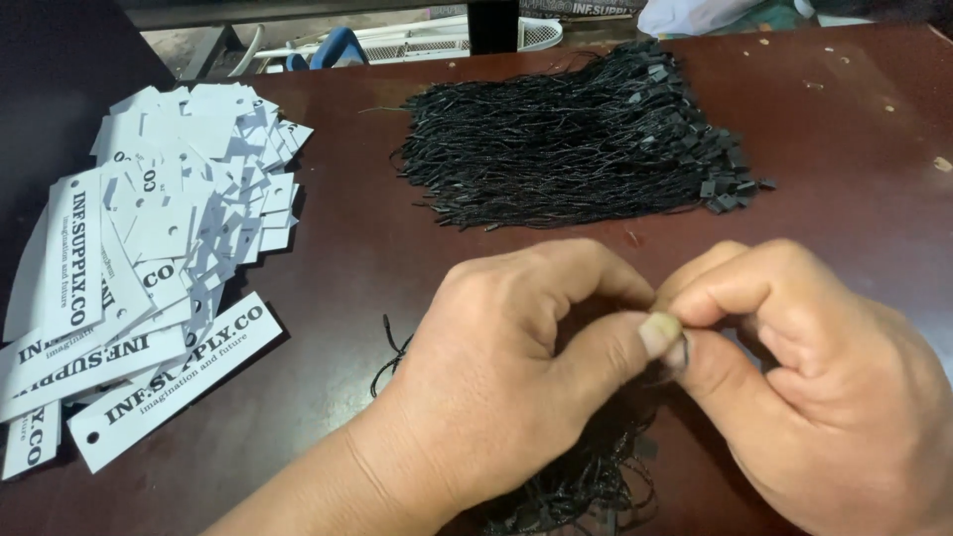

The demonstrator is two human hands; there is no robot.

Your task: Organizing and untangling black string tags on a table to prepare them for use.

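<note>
- Head view: a dark reddish-brown table [854,129] fills most of the frame; its top is smooth and slightly glossy, with a few pale specks and chips near the right edge.
- Past the far edge lies a strip of bare floor with a white wire rack [437,40] and something blue beside it; the room beyond is cut off.
- On the left sits a loose heap of white card tags [169,228], flat rectangles of stiff paper with black print and a small punched hole near one end, fanned over one another.
- At the top middle lies a thick bundle of black strings [566,149], thin and wiry, laid side by side, their small square plastic ends gathered on the right.
- Near the bottom, the left hand [506,387] and right hand [794,377] meet fingertip to fingertip, well apart from the tags.
- Both hands are pinched narrow on what seems to be one thin black string, though fingers hide the exact hold.
- Under the hands lies a second tangle of black cords [586,476], loose and frizzy, with one stray loop poking out left of the left wrist.
</note>
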